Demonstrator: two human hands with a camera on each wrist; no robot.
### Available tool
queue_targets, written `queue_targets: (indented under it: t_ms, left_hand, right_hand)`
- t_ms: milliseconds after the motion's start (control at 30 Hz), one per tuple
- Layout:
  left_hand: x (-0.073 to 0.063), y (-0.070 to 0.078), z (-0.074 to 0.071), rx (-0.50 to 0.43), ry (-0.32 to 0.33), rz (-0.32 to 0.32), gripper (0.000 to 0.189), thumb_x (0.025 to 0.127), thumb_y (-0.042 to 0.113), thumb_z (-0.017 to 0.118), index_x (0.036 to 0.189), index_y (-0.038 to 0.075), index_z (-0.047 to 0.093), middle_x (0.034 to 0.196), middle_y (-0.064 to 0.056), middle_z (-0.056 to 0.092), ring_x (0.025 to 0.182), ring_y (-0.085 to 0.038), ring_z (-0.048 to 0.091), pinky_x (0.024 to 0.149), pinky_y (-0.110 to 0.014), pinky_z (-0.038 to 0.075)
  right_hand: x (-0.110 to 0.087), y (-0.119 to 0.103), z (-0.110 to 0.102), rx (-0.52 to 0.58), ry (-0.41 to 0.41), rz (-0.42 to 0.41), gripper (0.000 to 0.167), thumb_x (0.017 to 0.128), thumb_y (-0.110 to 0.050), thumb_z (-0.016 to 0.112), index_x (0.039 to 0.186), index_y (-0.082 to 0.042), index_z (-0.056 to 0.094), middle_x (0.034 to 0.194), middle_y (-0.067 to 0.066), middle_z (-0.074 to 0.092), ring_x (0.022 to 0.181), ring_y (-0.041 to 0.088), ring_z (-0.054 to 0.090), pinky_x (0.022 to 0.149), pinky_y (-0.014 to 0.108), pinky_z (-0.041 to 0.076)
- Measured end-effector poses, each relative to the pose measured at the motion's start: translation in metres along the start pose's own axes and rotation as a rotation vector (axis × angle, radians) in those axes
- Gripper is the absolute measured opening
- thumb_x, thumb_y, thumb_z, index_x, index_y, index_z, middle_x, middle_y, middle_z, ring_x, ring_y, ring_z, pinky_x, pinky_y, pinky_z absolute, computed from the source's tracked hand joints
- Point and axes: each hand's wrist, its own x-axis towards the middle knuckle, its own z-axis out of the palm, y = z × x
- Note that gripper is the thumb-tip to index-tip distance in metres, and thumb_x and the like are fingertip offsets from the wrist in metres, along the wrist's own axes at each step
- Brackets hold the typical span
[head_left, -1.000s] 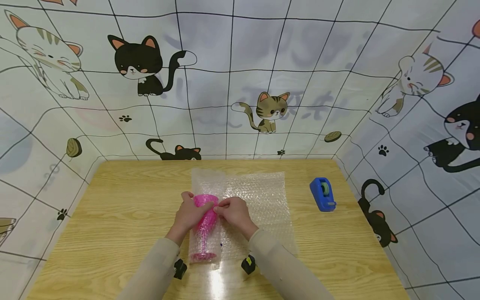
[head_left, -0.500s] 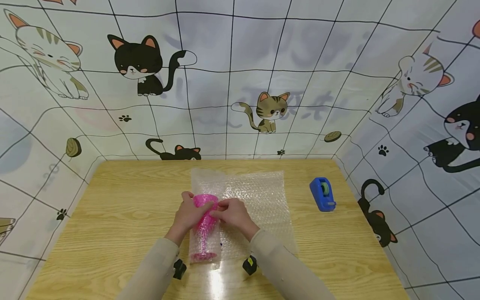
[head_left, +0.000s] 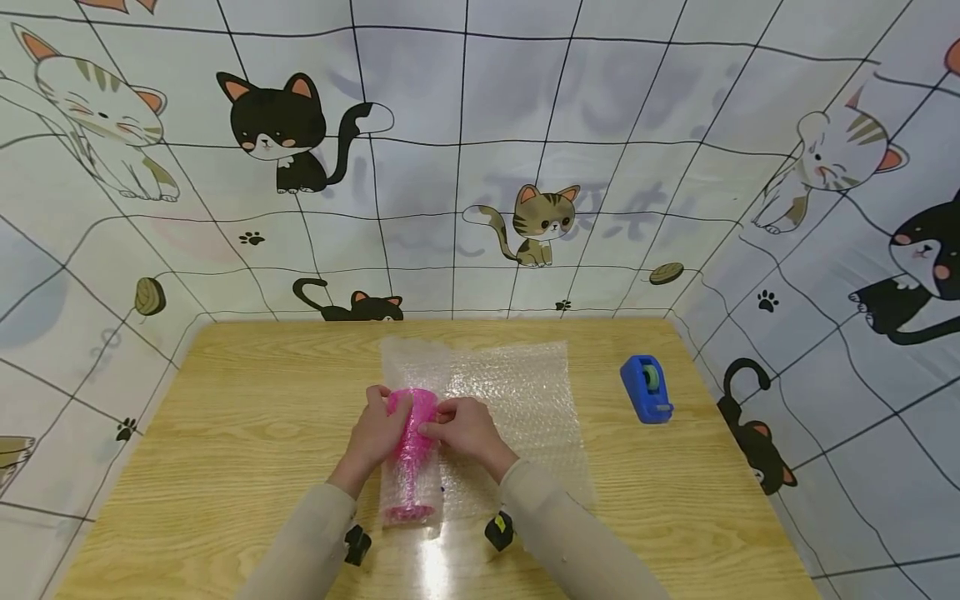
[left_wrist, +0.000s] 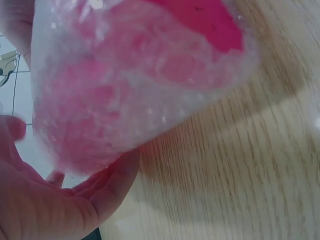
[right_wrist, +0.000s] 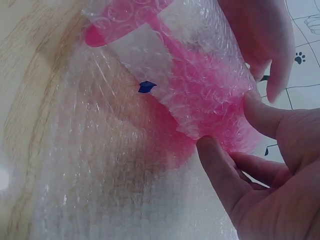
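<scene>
A: Count?
B: One pink item (head_left: 412, 457) in bubble wrap (head_left: 525, 408), layers unclear, on one table (head_left: 247, 433). One blue tape dispenser (head_left: 646, 388), well apart, right.
A: Grips?
B: Two. Left hand (head_left: 377, 429) curled round item's far end; right hand (head_left: 468, 427) pinching wrap beside it.

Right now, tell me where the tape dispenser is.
In the head view, the blue tape dispenser sits toward the far right corner of the table, right of the bubble wrap and apart from it.
</scene>
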Motion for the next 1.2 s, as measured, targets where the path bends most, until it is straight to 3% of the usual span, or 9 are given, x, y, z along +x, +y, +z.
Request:
queue_targets:
  t_ms: [100, 233, 433, 667, 967, 1200]
  left_hand:
    - [0.0007, -0.003, -0.0011, -0.036, -0.007, 0.026, 0.05, 0.099, 0.042, 0.044, 0.131, 0.006, 0.033, 0.103, -0.018, 0.058, 0.085, -0.026, 0.057, 0.068, -0.033, 0.045]
    - [-0.0003, -0.006, -0.0035, -0.086, -0.047, 0.06, 0.053, 0.094, 0.033, 0.053, 0.133, 0.005, 0.032, 0.12, -0.024, 0.058, 0.1, -0.029, 0.06, 0.081, -0.039, 0.05]
    - [-0.0011, -0.0071, -0.0056, -0.126, -0.085, 0.055, 0.058, 0.092, 0.034, 0.059, 0.136, 0.008, 0.03, 0.131, -0.026, 0.053, 0.113, -0.035, 0.058, 0.091, -0.045, 0.051]
    - [-0.0009, -0.0072, -0.0053, -0.148, -0.086, 0.051, 0.059, 0.092, 0.034, 0.061, 0.136, 0.009, 0.031, 0.128, -0.024, 0.053, 0.107, -0.032, 0.06, 0.085, -0.039, 0.053]
    - [-0.0012, -0.0066, -0.0042, -0.146, -0.081, 0.088, 0.063, 0.091, 0.038, 0.066, 0.137, 0.011, 0.034, 0.132, -0.022, 0.05, 0.109, -0.031, 0.059, 0.082, -0.039, 0.057]
    - [-0.0001, -0.0083, -0.0014, -0.166, -0.048, 0.136, 0.038, 0.103, 0.032, 0.047, 0.135, 0.012, 0.041, 0.129, -0.023, 0.048, 0.108, -0.033, 0.056, 0.081, -0.039, 0.055]
  right_hand:
    - [-0.0003, 0.0007, -0.0012, -0.008, -0.012, 0.005, 0.05, 0.081, -0.032, 0.079, 0.116, 0.001, 0.067, 0.095, 0.011, 0.072, 0.072, 0.012, 0.066, 0.064, 0.025, 0.056]
    - [-0.0004, 0.0008, -0.0035, -0.042, -0.033, 0.017, 0.051, 0.082, -0.033, 0.078, 0.118, 0.001, 0.067, 0.097, 0.01, 0.072, 0.074, 0.013, 0.066, 0.067, 0.026, 0.056]
    - [-0.0014, -0.0009, -0.0072, -0.068, -0.049, 0.03, 0.05, 0.082, -0.034, 0.077, 0.117, 0.001, 0.067, 0.097, 0.01, 0.072, 0.078, 0.014, 0.065, 0.07, 0.028, 0.055]
    - [-0.0025, -0.0036, -0.0085, -0.035, -0.031, 0.05, 0.058, 0.083, -0.035, 0.076, 0.124, 0.004, 0.062, 0.1, 0.013, 0.073, 0.082, 0.017, 0.067, 0.071, 0.03, 0.056]
    - [0.0, 0.0008, -0.0056, -0.063, -0.031, 0.053, 0.059, 0.082, -0.053, 0.071, 0.112, -0.002, 0.069, 0.091, 0.006, 0.07, 0.076, 0.014, 0.06, 0.065, 0.027, 0.051]
    - [-0.0011, -0.0022, -0.0061, -0.04, -0.07, 0.062, 0.048, 0.084, -0.048, 0.071, 0.1, -0.003, 0.069, 0.083, 0.01, 0.069, 0.069, 0.018, 0.06, 0.058, 0.027, 0.049]
